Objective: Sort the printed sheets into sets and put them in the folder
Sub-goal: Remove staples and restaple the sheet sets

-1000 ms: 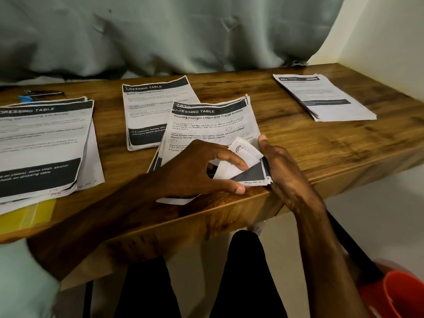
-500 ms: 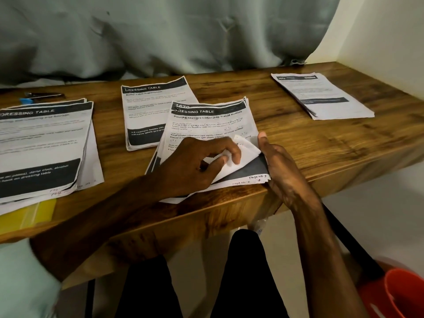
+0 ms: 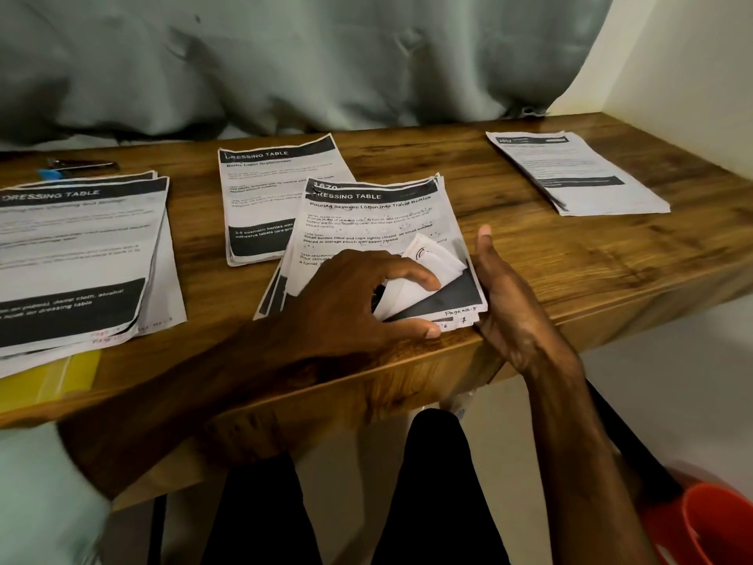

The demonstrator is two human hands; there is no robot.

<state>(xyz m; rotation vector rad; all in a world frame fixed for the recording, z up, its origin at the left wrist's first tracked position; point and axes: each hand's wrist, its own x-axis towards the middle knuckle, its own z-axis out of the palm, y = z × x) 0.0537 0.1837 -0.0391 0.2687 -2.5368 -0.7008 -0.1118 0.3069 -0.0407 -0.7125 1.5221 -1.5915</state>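
Fingers of the left hand pinch the lifted corners of the middle sheet stack, right at the front edge of the table. Meanwhile the right hand lies flat, fingers straight against its side.

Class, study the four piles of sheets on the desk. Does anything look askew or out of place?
The middle pile lies crooked, overlapping the pile behind it; its near corners are curled up, pinched by the left hand, while the right hand braces its edge.
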